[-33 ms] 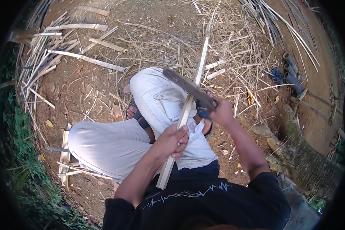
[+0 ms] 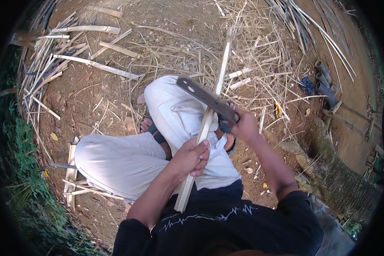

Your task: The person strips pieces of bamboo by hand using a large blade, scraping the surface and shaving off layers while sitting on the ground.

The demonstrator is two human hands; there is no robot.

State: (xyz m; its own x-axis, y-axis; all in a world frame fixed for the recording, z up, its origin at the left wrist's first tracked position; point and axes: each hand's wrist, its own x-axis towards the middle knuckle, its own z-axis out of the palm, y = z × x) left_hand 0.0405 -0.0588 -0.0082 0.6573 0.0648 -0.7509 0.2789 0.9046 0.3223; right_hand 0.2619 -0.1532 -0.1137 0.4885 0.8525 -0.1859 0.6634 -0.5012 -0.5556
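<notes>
Left hand [image 2: 189,159]: you grasp the near part of the pale bamboo strip [image 2: 205,124], thumb on top.
Right hand [image 2: 245,127]: you clench one end of the dark flat blade [image 2: 206,98].
Blade: it crosses the strip beyond your left hand.
Strip: it slants from your dark shirt [image 2: 251,228], over your pale trousers [image 2: 115,164], toward scattered shavings [image 2: 260,51].

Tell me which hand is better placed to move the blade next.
Probably the right hand: it grips one end of the blade, which crosses over the pale strip. The left hand is wrapped around the strip nearer the body.
</notes>
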